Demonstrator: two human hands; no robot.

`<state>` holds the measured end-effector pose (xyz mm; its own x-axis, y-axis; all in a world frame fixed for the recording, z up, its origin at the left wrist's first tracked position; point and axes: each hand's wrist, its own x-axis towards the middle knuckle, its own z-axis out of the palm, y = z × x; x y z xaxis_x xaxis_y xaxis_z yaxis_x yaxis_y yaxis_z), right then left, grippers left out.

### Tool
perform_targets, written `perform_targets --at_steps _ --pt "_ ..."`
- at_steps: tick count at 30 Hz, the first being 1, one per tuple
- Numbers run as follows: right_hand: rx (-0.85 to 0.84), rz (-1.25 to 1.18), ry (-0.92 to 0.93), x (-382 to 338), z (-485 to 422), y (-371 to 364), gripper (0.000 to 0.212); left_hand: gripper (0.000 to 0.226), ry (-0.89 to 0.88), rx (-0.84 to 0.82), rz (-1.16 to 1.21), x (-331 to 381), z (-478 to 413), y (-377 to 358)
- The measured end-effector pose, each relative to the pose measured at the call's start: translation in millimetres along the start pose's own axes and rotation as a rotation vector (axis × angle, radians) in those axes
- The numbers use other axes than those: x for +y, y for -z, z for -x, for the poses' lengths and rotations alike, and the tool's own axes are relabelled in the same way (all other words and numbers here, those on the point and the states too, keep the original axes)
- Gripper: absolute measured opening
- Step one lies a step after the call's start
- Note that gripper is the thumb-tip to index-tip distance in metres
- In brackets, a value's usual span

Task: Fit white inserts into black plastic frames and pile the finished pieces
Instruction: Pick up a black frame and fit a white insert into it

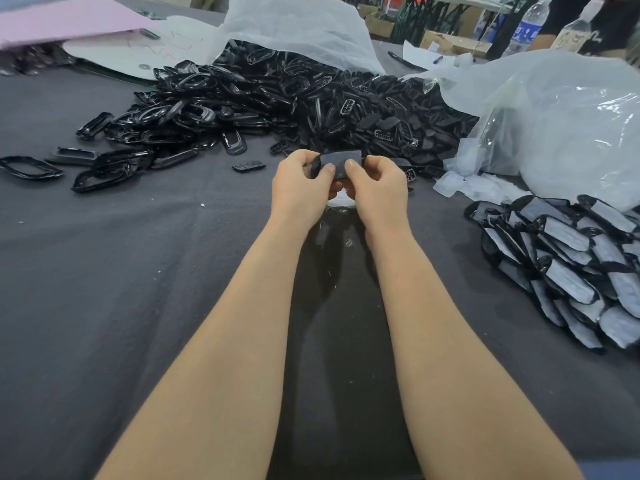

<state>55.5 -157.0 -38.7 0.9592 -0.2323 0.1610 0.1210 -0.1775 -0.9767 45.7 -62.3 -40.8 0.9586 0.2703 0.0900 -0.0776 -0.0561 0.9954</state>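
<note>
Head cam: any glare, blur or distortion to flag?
Head view: wide-angle stretch on the forearms and picture edges; glare on the clear bag and on the glossy black frames pile; held piece between left hand and right hand slightly soft; background bottles blurred.

L grip [304, 183], R grip [376, 185] together (both curled)
</note>
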Motion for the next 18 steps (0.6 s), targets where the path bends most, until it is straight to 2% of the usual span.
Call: perform_targets --at_steps 6,10,14,18 --pt "-0.033 -0.117 -0.051 -2.7 0.4 4.1 0.013 0.008 -0.001 0.000 -0.004 1.2 1.6 0.6" --pt "-0.031 -0.123 -0.057 -4.3 1.5 3.4 0.003 0.006 0.001 0.000 -0.010 1.9 1.9 0.8" --pt "-0.018 -0.071 -0.058 -4.2 1.8 1.9 0.013 0.007 -0.002 0.000 -0.028 2.4 1.7 1.1" --pt "0.115 0.032 0.101 -5.8 5.3 1.7 0.015 0.011 -0.003 0.020 -0.019 1.8 1.1 0.2"
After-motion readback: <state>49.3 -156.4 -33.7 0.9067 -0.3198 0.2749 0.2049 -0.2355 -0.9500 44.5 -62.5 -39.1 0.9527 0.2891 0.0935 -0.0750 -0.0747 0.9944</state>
